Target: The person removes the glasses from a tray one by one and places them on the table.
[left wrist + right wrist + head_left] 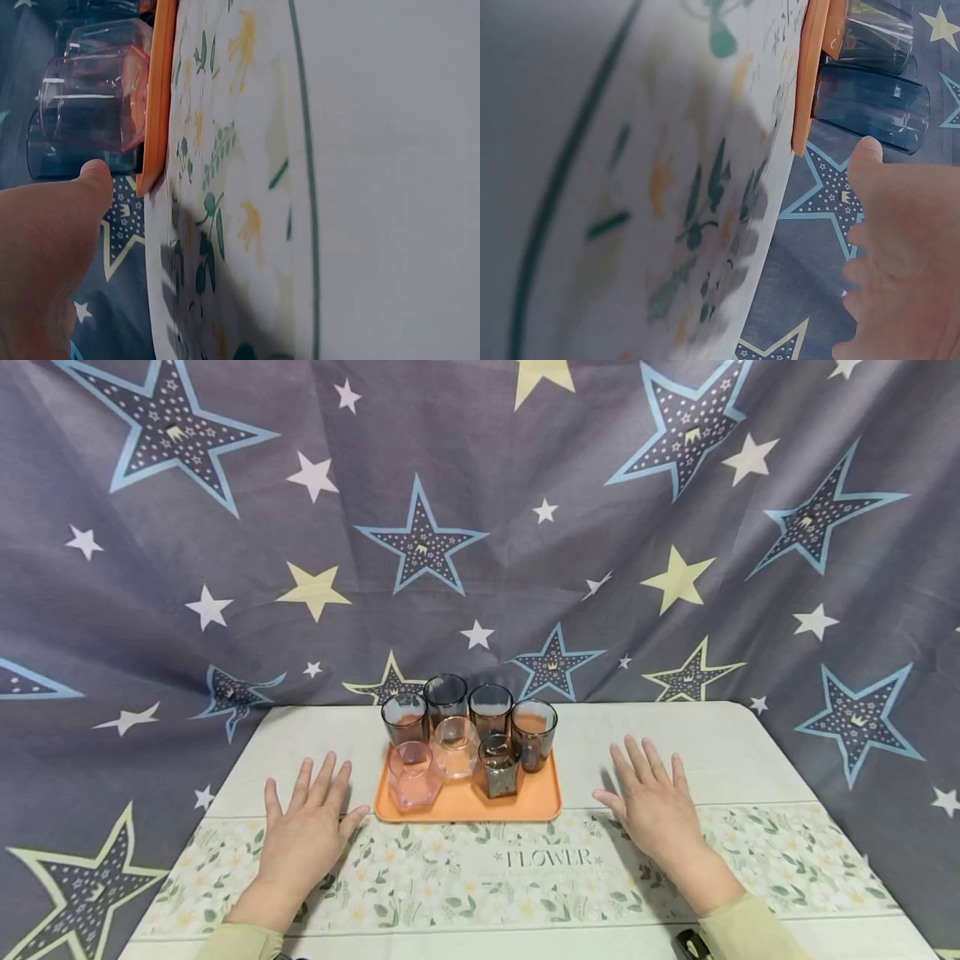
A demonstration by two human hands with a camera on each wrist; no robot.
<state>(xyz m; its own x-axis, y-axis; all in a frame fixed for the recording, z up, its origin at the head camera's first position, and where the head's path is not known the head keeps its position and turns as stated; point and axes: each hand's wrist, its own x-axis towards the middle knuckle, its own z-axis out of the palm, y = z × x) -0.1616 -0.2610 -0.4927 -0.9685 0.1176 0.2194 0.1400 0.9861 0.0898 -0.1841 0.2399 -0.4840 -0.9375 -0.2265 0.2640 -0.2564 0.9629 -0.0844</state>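
My left hand (306,831), fingers straight and spread, is held palm down to the left of an orange tray (450,812). To the tray's right, my right hand (660,810) is spread the same way. Neither hand holds anything. On the tray's front part stand a pink-tinted cup (412,783), a clear cup (455,753) and a small dark grey cup (500,770). Several taller smoky glasses (534,739) stand behind and to the right of them. In the left wrist view, my left thumb overlaps a glass (56,154); the right wrist view has a dark glass (874,105) above my thumb.
A white table (330,943) with a floral band (420,885) lettered "FLOWER" lies under the hands and tray. Behind its far edge hangs a grey star-patterned cloth (495,460), close behind the rear glasses. Hand shadows fall on the table.
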